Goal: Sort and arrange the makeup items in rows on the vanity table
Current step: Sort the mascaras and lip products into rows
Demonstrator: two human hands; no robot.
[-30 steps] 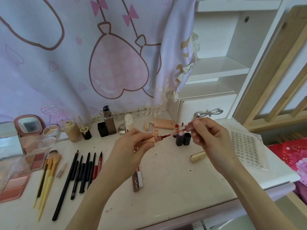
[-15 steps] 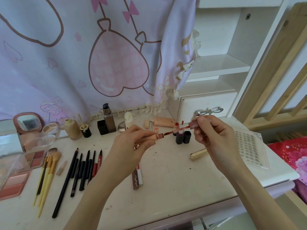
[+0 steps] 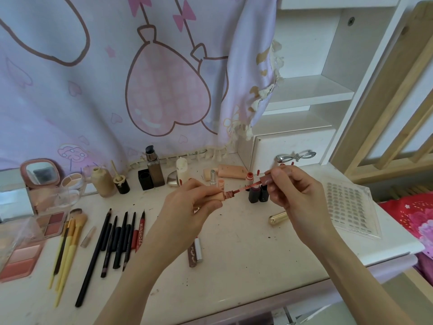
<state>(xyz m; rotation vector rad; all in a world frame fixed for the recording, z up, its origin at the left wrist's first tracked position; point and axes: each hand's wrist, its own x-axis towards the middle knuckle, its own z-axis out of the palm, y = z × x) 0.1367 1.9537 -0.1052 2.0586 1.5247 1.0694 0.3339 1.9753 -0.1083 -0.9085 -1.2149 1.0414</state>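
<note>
Head view: above the middle of the white vanity table (image 3: 234,273), the left hand (image 3: 187,207) grips a peach lip gloss tube (image 3: 216,197), fingers curled round it. The right hand (image 3: 297,195) pinches the mauve cap of the wand (image 3: 248,187), whose red stem seems partly inside the threaded neck. Dark pencils (image 3: 114,240) lie in a row at left; a clear ridged tray (image 3: 351,207) sits near the right edge. Bare tabletop lies near the front edge.
</note>
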